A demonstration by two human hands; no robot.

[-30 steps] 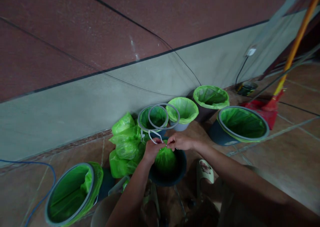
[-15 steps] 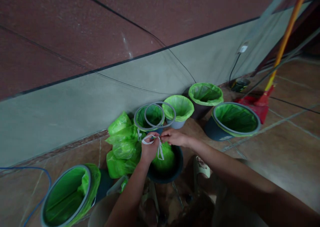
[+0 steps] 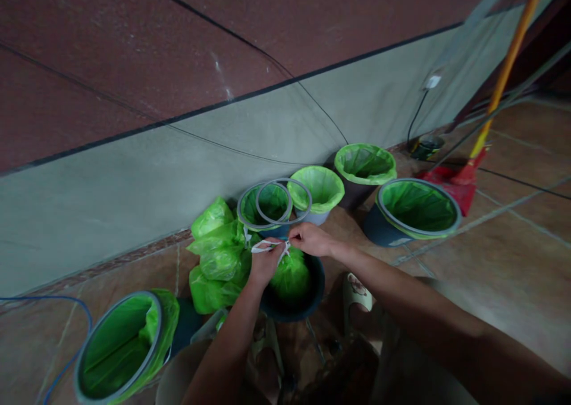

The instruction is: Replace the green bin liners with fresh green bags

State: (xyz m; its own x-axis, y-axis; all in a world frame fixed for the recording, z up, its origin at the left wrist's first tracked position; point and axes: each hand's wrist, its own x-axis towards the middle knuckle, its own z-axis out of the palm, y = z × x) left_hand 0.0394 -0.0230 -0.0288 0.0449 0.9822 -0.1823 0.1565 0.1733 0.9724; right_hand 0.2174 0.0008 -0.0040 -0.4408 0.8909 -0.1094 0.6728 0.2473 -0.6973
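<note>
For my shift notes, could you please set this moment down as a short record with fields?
setting: tiled floor by a wall
left hand: pinching a white drawstring
right hand: pinching the same drawstring
under the hands: green bag in a dark bin
beside it: pile of filled green bags
other bins: five lined ones, one near left
far right: red broom

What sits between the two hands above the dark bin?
In the head view, a white drawstring spans from the left hand to the right hand, over the green bag in the dark bin.
</note>
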